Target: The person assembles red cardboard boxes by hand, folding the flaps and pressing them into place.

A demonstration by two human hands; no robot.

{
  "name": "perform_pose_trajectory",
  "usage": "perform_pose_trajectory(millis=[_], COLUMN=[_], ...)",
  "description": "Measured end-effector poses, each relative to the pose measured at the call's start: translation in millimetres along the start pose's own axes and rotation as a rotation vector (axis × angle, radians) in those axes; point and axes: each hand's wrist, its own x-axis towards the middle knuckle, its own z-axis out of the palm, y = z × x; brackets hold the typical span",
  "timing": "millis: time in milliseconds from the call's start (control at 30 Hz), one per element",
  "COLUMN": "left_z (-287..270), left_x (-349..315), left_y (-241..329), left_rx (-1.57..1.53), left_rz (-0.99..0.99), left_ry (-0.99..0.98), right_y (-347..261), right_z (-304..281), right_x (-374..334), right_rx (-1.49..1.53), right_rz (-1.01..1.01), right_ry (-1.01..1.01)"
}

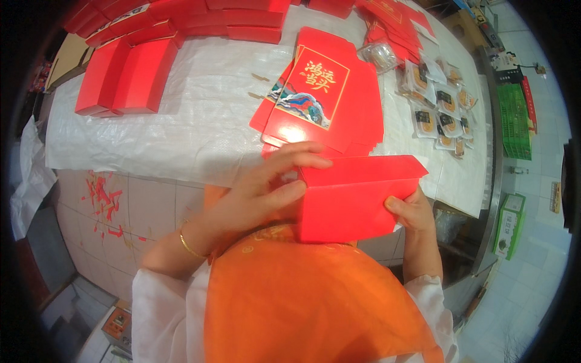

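both hands (260, 190) (414, 209) gripping red box (351, 206) | table (200, 121) w/ white cover, flat red cartons (327, 97) | tiled floor (139, 206)

A folded box (354, 202) sits at the frame's centre, between the left hand (266, 187) on its left and the right hand (411, 209) on its right. Above it, a stack of flat cartons (324, 97) lies on the table (193, 121). Assembled boxes (124, 75) fill the upper left; wrapped pastries (439, 109) lie at upper right.
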Motion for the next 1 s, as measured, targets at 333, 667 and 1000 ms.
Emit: perform_pose_trajectory(millis=[333, 667, 1000], left_z=[31, 27, -17], left_x=[13, 19, 11], left_y=[-18, -45, 18], left_rx=[0.168, -0.018, 0.756], left_rz=[0.170, 0.331, 0.230], left_ry=[0.258, 0.467, 0.284], right_y=[6, -12, -70], right_z=[7, 43, 130], right_x=[15, 27, 83], right_rx=[-0.036, -0.291, -1.173], right_rz=[-0.069, -0.065, -0.577], right_ry=[0.050, -0.004, -0.552])
